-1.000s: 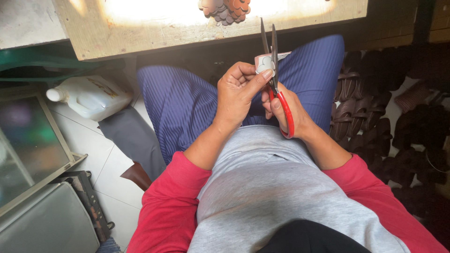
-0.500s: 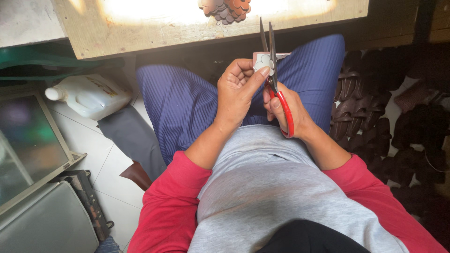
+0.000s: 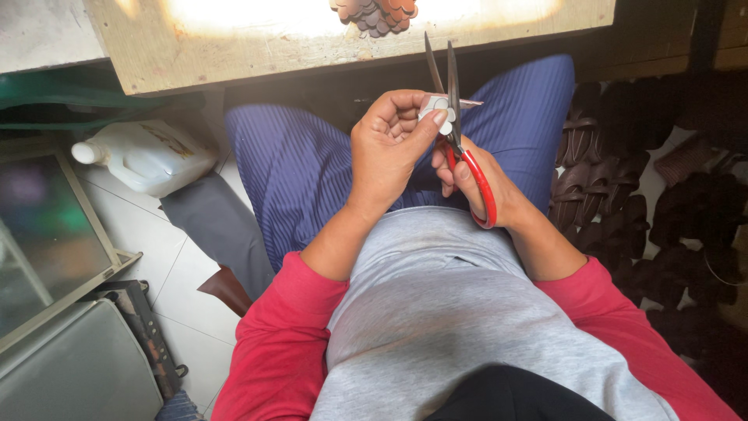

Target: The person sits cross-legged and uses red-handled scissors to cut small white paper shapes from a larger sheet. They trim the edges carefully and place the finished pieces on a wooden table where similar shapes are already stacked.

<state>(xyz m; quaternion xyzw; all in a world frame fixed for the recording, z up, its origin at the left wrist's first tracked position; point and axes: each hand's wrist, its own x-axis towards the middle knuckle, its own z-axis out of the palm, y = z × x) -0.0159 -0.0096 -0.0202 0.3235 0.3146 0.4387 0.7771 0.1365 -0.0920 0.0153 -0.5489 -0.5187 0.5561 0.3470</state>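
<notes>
**Two hands, one small pale scrap, and red scissors over my lap**

Two things are in my grip; my left hand (image 3: 387, 148) is curled nearly closed, thumb and fingertips pinching a small whitish piece (image 3: 438, 107) at its near edge, while my right hand (image 3: 475, 181) is wrapped shut through the red loops of the scissors (image 3: 458, 125), blades slightly parted and pointing to twelve o'clock, just beside the piece; the scrap looks thin, light and floppy, I judge, so it wants a firm pinch close to the cut line; the scissors seem stiff and sharp, best held by the handles. The wooden desk (image 3: 234, 47) lies at twelve; a white plastic jug (image 3: 148, 156) sits on the tiled floor at ten; dark brown pieces (image 3: 662, 203) are heaped at three.
</notes>
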